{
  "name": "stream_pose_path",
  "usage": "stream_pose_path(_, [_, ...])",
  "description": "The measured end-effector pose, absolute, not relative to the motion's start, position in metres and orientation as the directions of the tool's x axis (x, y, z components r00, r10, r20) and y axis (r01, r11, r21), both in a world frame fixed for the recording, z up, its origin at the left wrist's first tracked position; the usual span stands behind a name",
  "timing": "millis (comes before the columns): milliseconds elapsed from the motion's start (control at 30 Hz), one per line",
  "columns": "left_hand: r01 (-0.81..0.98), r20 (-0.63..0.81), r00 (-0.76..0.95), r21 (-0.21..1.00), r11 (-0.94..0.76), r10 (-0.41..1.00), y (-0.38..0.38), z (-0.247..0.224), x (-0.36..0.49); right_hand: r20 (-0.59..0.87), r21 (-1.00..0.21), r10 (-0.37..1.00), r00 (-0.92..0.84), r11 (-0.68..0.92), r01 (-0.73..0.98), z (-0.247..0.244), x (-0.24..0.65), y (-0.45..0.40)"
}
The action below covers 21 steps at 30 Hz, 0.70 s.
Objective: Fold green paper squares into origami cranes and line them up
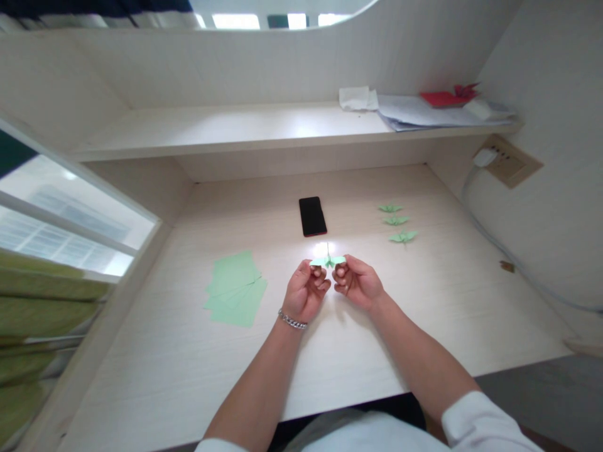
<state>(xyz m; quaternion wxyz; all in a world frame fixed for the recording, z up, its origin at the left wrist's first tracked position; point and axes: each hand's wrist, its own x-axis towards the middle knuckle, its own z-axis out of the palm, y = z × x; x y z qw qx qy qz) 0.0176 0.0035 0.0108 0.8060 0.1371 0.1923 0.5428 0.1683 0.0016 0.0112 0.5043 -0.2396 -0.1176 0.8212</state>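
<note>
A light-green origami crane (329,261) is held between my two hands, its wings spread sideways. My left hand (306,292) pinches the left wing, with a chain bracelet on that wrist. The right wing is pinched in the fingers of my right hand (359,282). Three finished-looking paper cranes stand in a column to the right: a far one (390,208), a middle one (396,221) and a near one (404,237). Several green paper sheets (235,292) lie fanned out left of my left hand.
Beyond my hands a black phone (313,216) lies on the desk (164,351). A shelf (226,129) at the back bears papers (424,112), a white tissue (357,98) and a red folded paper piece (465,91). On the right, a cable (494,242) runs from a wall socket (511,164).
</note>
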Motion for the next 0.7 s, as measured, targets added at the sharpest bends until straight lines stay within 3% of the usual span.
stream_pose_path(167, [-0.798, -0.211, 0.35, 0.443, 0.408, 0.913, 0.0065, 0.0094, 0.0177, -0.252, -0.492, 0.905, -0.343, -0.426, -0.759, 0.0119, 0.173, 0.0039])
stream_pose_path(333, [-0.803, -0.194, 0.348, 0.443, 0.399, 0.917, 0.0064, 0.0099, 0.0167, -0.319, -0.574, 0.909, -0.267, -0.41, -0.709, 0.0071, 0.1754, 0.0086])
stream_pose_path(500, [-0.803, -0.181, 0.343, 0.452, 0.388, 0.922, 0.0061, 0.01, 0.0159, -0.348, -0.505, 0.893, -0.287, -0.436, -0.745, 0.0064, 0.1752, 0.0092])
stream_pose_path(700, [-0.782, -0.177, 0.339, 0.493, 0.381, 0.924, 0.0029, 0.0087, 0.0182, -0.272, -0.44, 0.924, -0.269, -0.368, -0.819, 0.0092, 0.172, 0.0055])
